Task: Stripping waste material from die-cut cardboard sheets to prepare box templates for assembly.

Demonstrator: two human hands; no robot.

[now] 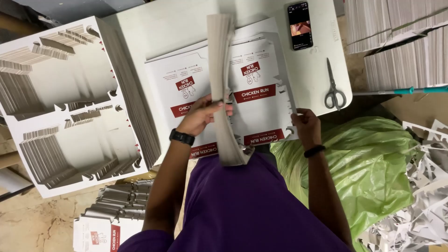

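One phone (299,25), one scissors (334,87), two hands.

One view only, taken from a head-worn camera looking steeply down over the wearer's chest and forearms. It faces a white table (322,88) straight ahead, close enough that both hands fill the centre. The frame reaches a die-cut sheet stack (70,107) at the left and a green bag (368,163) at the right. No second view shares the scene
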